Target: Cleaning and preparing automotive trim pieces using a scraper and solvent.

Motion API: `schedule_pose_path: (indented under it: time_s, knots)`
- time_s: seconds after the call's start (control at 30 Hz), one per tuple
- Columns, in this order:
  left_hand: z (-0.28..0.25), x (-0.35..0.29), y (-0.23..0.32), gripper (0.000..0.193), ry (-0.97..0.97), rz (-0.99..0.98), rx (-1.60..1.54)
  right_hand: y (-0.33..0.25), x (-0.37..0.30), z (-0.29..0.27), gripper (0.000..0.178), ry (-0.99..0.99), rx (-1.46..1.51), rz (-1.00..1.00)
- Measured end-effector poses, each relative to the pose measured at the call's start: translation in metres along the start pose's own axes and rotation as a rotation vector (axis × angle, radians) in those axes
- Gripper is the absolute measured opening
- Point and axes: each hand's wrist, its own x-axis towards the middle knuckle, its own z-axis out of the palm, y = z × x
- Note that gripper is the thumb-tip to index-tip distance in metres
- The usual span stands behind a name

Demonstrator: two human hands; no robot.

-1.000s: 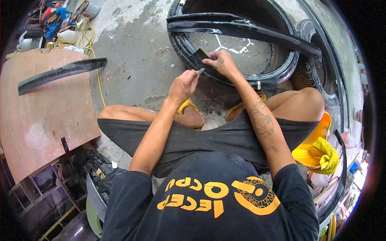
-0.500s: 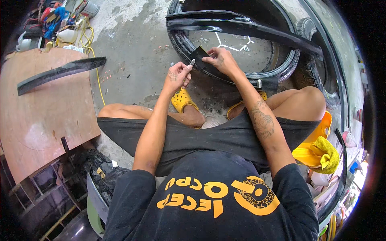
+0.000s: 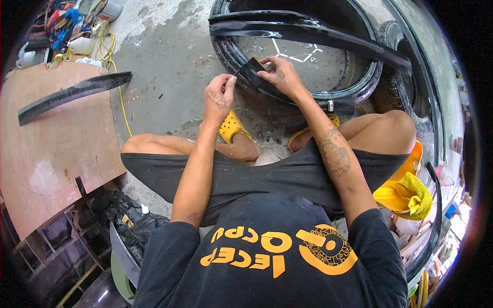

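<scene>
My right hand (image 3: pixel 280 76) pinches a flat black square piece (image 3: pixel 250 73) with a yellowish edge, held over the near left rim of a large black tyre (image 3: pixel 226 56). Just left of the piece, my left hand (image 3: pixel 220 96) is closed, thumb against fingers. It grips a small blade that my fingers mostly hide at this moment. A long glossy black trim strip (image 3: pixel 318 37) lies across the top of the tyre.
A plywood board (image 3: pixel 61 154) at left bears a dark curved strip (image 3: pixel 74 96). A yellow cord (image 3: pixel 123 102) runs along the floor. Yellow clogs (image 3: pixel 235 126) are on my feet. Another tyre (image 3: pixel 393 38) stands at right. A yellow cloth (image 3: pixel 415 197) hangs by my right knee.
My left hand has moved slightly left and up and turned, so the blade's grey tip no longer shows. My right hand has stayed nearly in place, and the black piece has tilted.
</scene>
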Motion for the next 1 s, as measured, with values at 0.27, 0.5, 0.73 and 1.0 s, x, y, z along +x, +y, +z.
schedule_pose_path:
  time_s: [0.27,0.5,0.73,1.0]
  knots:
    - [0.007,-0.002,0.006,0.016,-0.033,0.085,0.167,0.011,0.003,0.004,0.041,-0.008,0.040,0.008]
    - [0.009,-0.004,0.006,0.012,-0.033,0.131,0.193,0.004,0.000,0.002,0.054,-0.002,0.048,-0.045]
    - [0.010,0.004,0.008,0.010,-0.049,0.139,0.247,0.003,0.001,0.002,0.057,0.000,0.015,-0.097]
    - [0.011,0.009,0.005,0.009,-0.034,0.151,0.239,0.005,0.003,0.003,0.058,-0.017,0.001,-0.078]
